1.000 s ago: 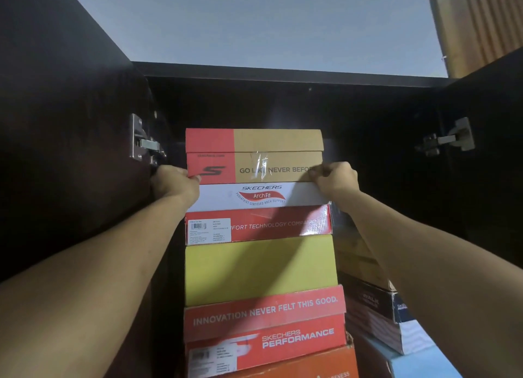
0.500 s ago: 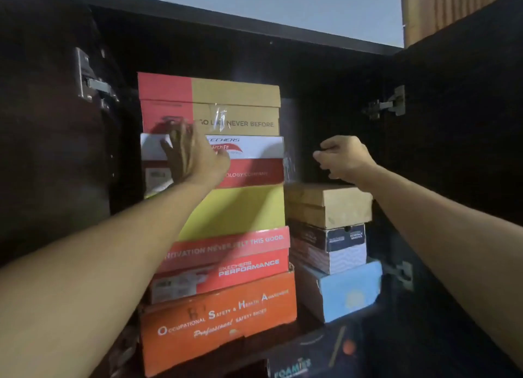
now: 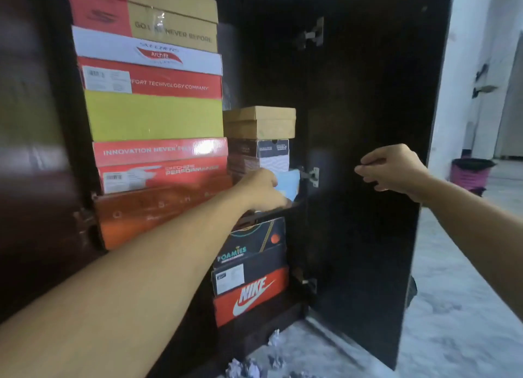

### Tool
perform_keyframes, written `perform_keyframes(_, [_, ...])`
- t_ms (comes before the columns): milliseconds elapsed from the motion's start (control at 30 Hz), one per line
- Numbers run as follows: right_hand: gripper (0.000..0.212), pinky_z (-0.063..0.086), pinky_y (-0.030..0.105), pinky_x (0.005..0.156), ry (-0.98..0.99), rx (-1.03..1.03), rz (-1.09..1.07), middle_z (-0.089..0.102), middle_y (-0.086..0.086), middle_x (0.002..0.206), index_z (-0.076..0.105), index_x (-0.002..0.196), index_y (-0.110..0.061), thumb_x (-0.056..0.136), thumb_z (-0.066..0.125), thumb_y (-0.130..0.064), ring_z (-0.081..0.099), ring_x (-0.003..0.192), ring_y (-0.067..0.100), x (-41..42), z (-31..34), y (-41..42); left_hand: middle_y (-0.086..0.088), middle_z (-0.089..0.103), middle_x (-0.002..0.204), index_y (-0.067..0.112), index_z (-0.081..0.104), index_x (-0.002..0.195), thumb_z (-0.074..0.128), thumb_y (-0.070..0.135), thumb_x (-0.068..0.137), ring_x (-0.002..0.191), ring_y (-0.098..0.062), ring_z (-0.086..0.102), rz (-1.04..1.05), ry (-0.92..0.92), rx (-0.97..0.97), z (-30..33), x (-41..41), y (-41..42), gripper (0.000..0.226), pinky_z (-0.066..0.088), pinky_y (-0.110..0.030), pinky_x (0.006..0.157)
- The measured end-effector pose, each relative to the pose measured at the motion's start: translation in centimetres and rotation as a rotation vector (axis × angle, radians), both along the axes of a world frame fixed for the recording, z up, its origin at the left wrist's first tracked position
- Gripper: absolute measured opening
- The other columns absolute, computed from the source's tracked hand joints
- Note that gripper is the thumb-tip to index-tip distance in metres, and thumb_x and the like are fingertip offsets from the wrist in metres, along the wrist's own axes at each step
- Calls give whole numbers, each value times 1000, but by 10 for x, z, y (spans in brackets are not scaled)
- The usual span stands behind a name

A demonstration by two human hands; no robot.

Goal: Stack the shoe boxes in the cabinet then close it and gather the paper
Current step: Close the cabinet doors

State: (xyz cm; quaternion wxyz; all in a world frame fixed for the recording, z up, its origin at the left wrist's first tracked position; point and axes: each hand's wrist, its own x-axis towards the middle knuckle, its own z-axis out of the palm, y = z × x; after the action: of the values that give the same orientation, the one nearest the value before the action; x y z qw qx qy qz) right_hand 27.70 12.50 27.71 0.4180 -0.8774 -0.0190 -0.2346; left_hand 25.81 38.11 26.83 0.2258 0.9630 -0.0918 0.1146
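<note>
A tall stack of shoe boxes fills the left of the dark cabinet, from a red and tan box (image 3: 169,12) down past a yellow box (image 3: 152,114) to an orange box (image 3: 141,216). Beside it stands a shorter stack: a tan box (image 3: 260,123), a dark and white box (image 3: 271,154) and a light blue box (image 3: 293,181). My left hand (image 3: 261,191) touches the blue box; its fingertips are hidden. My right hand (image 3: 393,171) hovers loosely curled in front of the open right door (image 3: 368,94), holding nothing. Crumpled paper (image 3: 243,369) lies on the floor.
On the lower shelf sit a black Foamies box (image 3: 252,244) and a red Nike box (image 3: 252,295). The left door (image 3: 28,151) stands open. A dark bin (image 3: 469,174) stands on the pale floor at the far right.
My view has tilted down. My left hand has dropped from the tall stack's front to the light blue box. My right hand has moved right and down, in front of the right door.
</note>
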Motion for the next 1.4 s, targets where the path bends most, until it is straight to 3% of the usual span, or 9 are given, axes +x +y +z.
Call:
perform_keyframes(233, [33, 52, 42, 96, -75, 104, -315, 70, 12, 113, 69, 115, -8, 85, 71, -23, 65, 104, 28, -1, -93, -47, -6, 56, 133, 15, 55, 131, 74, 41, 77, 118, -26, 56, -92, 159, -1, -97, 13, -53, 62, 48, -39, 98])
perform_keyframes(333, [45, 48, 39, 99, -54, 95, -403, 65, 14, 122, 62, 124, -9, 82, 70, -24, 61, 111, 31, 7, -119, -65, -4, 53, 138, 19, 54, 133, 75, 40, 76, 120, -23, 55, -106, 149, -56, -127, 23, -78, 64, 43, -33, 100])
perform_keyframes(433, [56, 48, 45, 101, 10, 118, -403, 58, 14, 130, 52, 132, -11, 82, 71, -27, 58, 114, 32, 18, -135, -77, -2, 55, 133, 19, 55, 132, 76, 36, 77, 106, -20, 61, -126, 163, -166, -158, 35, -102, 61, 47, -25, 87])
perform_keyframes(667, [69, 46, 45, 105, 88, 240, -253, 48, 7, 146, 30, 148, -16, 91, 67, -21, 51, 129, 28, 43, -160, -83, -3, 58, 133, 20, 55, 131, 74, 36, 77, 118, -19, 57, -147, 209, -288, -220, 54, -152, 60, 45, -25, 95])
perform_keyframes(833, [43, 44, 42, 102, -37, 227, -373, 61, 11, 126, 51, 131, -9, 96, 55, -34, 56, 119, 30, 53, -161, -88, -3, 56, 136, 20, 50, 136, 71, 38, 79, 123, -21, 54, -136, 185, -281, -228, 65, -162, 63, 44, -29, 98])
perform_keyframes(1000, [62, 55, 53, 84, -168, 355, -303, 64, 18, 90, 59, 84, -13, 91, 26, -65, 64, 88, 40, 51, -163, -82, -4, 43, 147, 18, 38, 144, 74, 47, 77, 135, -22, 42, -154, 142, -269, -227, 62, -162, 82, 40, -37, 106])
perform_keyframes(1167, [53, 60, 54, 71, -77, 357, 1, 69, 24, 76, 63, 74, -3, 100, 42, -45, 69, 70, 39, 41, -158, -60, -2, 46, 146, 19, 36, 146, 80, 54, 67, 133, -22, 45, -122, 182, -451, -220, 57, -151, 97, 41, -37, 108])
perform_keyframes(1300, [36, 61, 50, 70, 31, 340, 216, 73, 18, 71, 68, 82, 5, 95, 60, -28, 72, 65, 33, 34, -148, -23, -2, 62, 129, 18, 52, 134, 80, 41, 72, 121, -18, 56, -101, 112, -524, -217, 41, -127, 72, 45, -25, 96])
perform_keyframes(1400, [27, 62, 43, 69, 46, 316, 276, 75, 11, 76, 69, 86, -4, 89, 68, -31, 74, 74, 27, 35, -146, 9, 3, 71, 111, 20, 65, 118, 74, 29, 80, 108, -15, 64, -54, 46, -599, -220, 33, -105, 40, 46, -20, 82])
